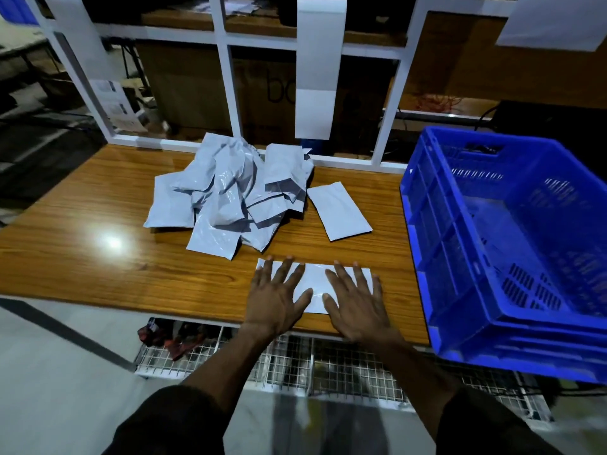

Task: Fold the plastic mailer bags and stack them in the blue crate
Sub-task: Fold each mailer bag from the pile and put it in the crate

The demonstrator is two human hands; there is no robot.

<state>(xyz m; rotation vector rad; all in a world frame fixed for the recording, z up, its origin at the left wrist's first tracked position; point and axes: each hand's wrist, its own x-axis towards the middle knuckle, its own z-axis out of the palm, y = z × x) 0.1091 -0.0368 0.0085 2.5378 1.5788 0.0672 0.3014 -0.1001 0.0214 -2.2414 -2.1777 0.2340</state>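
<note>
A white mailer (pixel 314 285) lay flat on the wooden table (pixel 98 224), just left of the blue crate (pixel 505 244) and near the table's front edge. The left hand (pixel 277 295) and right hand (pixel 356 302) both pressed down on it, fingers straight and spread wide. Another flat bag (pixel 340 211) sat further back, left of the crate. Beyond that, still further left of the crate, was a crumpled pile (pixel 230 198) of bags.
</note>
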